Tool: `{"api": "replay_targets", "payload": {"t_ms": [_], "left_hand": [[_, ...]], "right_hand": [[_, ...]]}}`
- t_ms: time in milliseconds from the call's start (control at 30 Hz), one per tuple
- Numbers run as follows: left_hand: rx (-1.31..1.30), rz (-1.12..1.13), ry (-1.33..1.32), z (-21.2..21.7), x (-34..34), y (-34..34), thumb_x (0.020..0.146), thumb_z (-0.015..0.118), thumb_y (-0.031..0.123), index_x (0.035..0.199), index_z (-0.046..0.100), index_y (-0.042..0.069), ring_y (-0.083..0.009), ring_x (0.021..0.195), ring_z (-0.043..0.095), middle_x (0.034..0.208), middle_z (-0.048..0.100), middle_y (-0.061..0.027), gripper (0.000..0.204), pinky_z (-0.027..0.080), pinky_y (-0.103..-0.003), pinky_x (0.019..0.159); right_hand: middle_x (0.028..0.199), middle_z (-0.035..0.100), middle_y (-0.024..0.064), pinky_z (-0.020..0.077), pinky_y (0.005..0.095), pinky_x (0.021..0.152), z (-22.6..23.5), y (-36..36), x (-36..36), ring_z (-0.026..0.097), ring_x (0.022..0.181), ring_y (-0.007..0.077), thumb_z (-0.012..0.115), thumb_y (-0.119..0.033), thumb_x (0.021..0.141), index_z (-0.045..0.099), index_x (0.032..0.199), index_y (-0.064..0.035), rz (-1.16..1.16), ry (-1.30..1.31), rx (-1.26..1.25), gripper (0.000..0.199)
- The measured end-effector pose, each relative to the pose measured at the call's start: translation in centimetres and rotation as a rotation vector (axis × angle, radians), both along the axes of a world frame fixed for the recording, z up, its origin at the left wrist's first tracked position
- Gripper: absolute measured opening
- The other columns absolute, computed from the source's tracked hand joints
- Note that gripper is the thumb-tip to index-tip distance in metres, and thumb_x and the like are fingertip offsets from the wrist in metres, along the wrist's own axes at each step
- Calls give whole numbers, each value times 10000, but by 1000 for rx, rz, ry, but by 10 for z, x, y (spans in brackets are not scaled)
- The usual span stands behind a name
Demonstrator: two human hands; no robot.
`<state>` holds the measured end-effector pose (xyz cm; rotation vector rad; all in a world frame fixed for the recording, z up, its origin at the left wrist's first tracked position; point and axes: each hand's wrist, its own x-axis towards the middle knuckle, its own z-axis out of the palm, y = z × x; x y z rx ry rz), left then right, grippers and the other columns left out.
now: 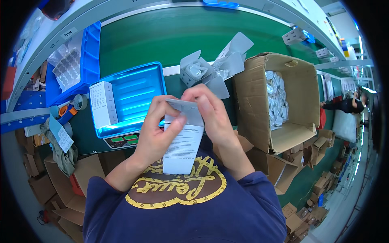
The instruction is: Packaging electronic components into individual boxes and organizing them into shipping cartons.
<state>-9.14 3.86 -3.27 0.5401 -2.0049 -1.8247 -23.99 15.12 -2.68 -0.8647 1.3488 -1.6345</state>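
A small white carton with fine print stands in front of my chest, its top flaps bent up between my fingers. My left hand grips its upper left side, thumb across the printed face. On the other side, my right hand pinches the top flap at the right corner. What lies inside the carton is hidden. Just left of my hands, another white carton lies shut in a blue metal tray on a scale with green displays. Beyond my hands are open white cartons holding clear-wrapped items.
To the right, a large cardboard box holds many wrapped packets. A blue bin stands at the left, near a tape roll. Behind everything runs a green belt. Far right, a person is present.
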Motion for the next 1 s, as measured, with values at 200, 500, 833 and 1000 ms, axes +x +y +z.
{"api": "replay_targets", "payload": {"t_ms": [200, 500, 833, 1000], "left_hand": [[-40, 30, 36, -13, 13, -1, 902, 686, 192, 1143, 504, -2, -206, 1127, 545, 1296, 478, -139, 358, 482, -329, 940], [-118, -25, 130, -23, 19, -11, 883, 713, 179, 1294, 454, 60, -240, 1124, 564, 1295, 482, -133, 500, 508, -353, 929], [-132, 195, 242, -29, 26, -15, 926, 646, 107, 1121, 583, 44, -278, 1090, 600, 1153, 617, -155, 214, 475, -345, 947], [150, 482, -28, -49, 45, -56, 987, 562, 173, 1162, 576, 30, -308, 1237, 538, 1188, 610, -182, 227, 439, -364, 1009]], "right_hand": [[1216, 617, 108, 464, 302, 935, 5, 5, -3, 581, 1118, 163, 553, -174, 986, 591, 1208, 4, 205, 80, 4, 287], [1308, 600, 113, 399, 401, 1051, -8, 5, -1, 546, 1226, 255, 583, -217, 973, 634, 1228, -26, 222, 315, 31, 323], [1305, 493, 126, 400, 429, 1055, -20, -18, 35, 437, 1291, 302, 740, -89, 803, 445, 1260, -37, 74, 379, -58, 546], [1405, 313, 161, 457, 420, 1023, -70, -59, 63, 471, 1268, 287, 777, -88, 790, 245, 1449, -117, 136, -147, 165, 847]]}}
